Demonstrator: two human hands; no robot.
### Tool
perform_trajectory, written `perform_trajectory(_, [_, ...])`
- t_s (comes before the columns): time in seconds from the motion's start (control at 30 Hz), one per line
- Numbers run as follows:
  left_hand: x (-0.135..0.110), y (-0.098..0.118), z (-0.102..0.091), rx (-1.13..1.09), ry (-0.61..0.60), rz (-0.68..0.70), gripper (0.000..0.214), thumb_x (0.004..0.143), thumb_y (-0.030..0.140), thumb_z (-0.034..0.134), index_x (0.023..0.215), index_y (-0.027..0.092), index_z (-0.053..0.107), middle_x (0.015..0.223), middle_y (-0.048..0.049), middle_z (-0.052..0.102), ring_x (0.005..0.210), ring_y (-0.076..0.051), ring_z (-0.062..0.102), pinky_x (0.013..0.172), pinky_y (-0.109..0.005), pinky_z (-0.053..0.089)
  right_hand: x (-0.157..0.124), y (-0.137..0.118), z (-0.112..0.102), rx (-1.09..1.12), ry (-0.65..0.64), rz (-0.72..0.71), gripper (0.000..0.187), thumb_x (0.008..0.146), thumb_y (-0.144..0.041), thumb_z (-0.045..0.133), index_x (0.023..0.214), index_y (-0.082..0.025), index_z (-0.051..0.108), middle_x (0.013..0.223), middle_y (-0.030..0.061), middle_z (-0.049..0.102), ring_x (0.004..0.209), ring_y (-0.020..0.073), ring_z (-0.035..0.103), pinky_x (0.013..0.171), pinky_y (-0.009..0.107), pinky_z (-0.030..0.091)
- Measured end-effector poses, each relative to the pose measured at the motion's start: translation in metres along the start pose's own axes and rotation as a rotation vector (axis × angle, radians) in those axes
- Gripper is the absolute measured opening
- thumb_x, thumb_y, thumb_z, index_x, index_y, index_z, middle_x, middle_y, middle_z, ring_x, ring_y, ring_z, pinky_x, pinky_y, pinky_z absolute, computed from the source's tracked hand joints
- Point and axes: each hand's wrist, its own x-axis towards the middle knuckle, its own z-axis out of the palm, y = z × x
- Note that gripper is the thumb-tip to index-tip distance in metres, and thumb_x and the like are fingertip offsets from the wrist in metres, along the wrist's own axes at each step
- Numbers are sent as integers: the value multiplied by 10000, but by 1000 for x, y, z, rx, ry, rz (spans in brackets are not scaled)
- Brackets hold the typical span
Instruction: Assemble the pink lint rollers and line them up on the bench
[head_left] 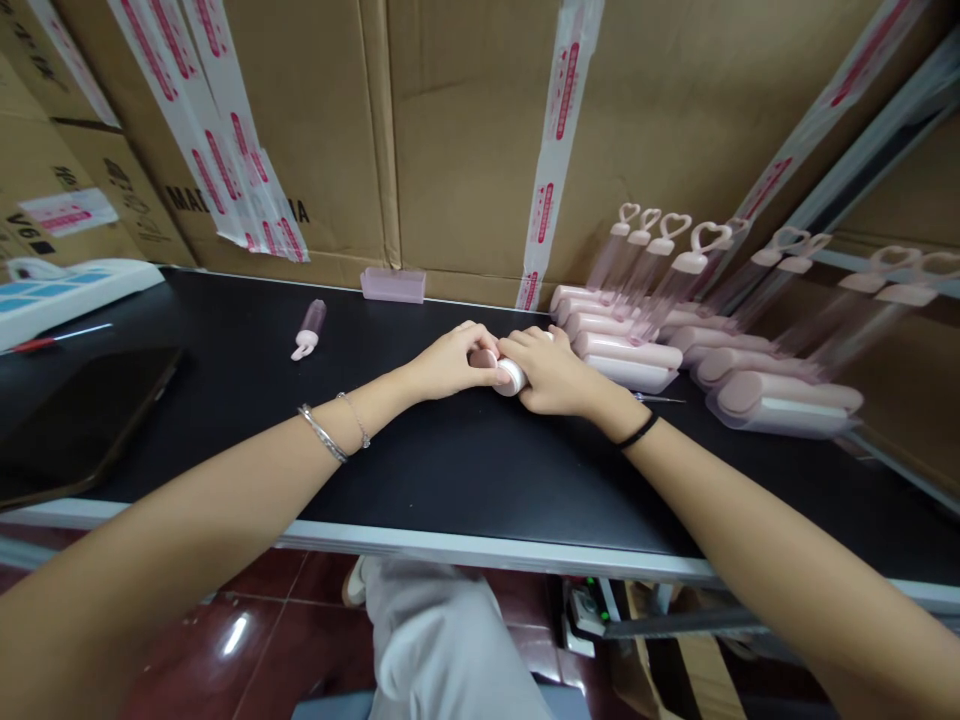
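Over the middle of the black worktop [420, 450] my two hands meet on a small pale pink and white cylinder [513, 378] with a rounded end. My left hand [454, 363] pinches it with thumb and fingers at its left end. Around its other side wraps my right hand [553, 373], covering most of its body. Right of my hands lie several pale pink cylinders with white sides [628, 358]. Clear tubes [679, 280] with heart-shaped loops lean up behind them. A small purple translucent tube with a pink loop cap [311, 328] lies to the left.
Large taped cardboard boxes [465, 130] stand along the back edge. A pinkish translucent block [393, 286] sits against them. At the left are a dark phone-like slab [90, 410], a red pen-like tool [56, 340] and a white-and-blue tray [75, 290]. A thin metal tool [660, 399] lies beside the cylinders.
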Motion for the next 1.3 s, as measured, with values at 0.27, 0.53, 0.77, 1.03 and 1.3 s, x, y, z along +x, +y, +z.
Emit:
perform_trajectory(0.27, [-1,6,-4,68,20,-7,315,583,346,786,690,176,544,971,-30,543,848,-157,542,822,-383,473,1,-3,4,77,65,45,432,804,-467,516,1135,-191,547,1131,140,526,1041,311,475,892,594,336])
perform_trajectory(0.53, [-2,8,-2,46,64,35,316,585,335,779,608,165,513,958,-39,549,918,-183,573,840,-393,483,3,6,11,7,195,84,698,686,-463,616,1308,-174,487,1406,176,413,1284,414,270,908,550,375])
perform_trajectory(0.77, [-2,9,3,12,97,80,321,595,336,768,592,167,495,919,-28,549,883,-163,563,816,-367,487,4,7,2,15,109,19,536,710,-456,576,1158,-164,601,1213,140,578,1211,413,342,879,529,392])
perform_trajectory(1.03, [0,8,6,-57,124,96,339,600,353,768,585,166,485,842,-8,550,791,-136,549,766,-334,468,3,1,-4,3,123,63,433,723,-421,553,1070,-173,623,1122,124,608,1215,392,345,791,433,399])
perform_trajectory(1.3, [-1,7,6,-141,86,84,325,622,325,754,594,165,472,798,2,551,776,-130,554,755,-321,453,4,0,-9,26,120,0,328,739,-392,517,955,-171,627,1019,107,628,1091,298,446,726,369,344])
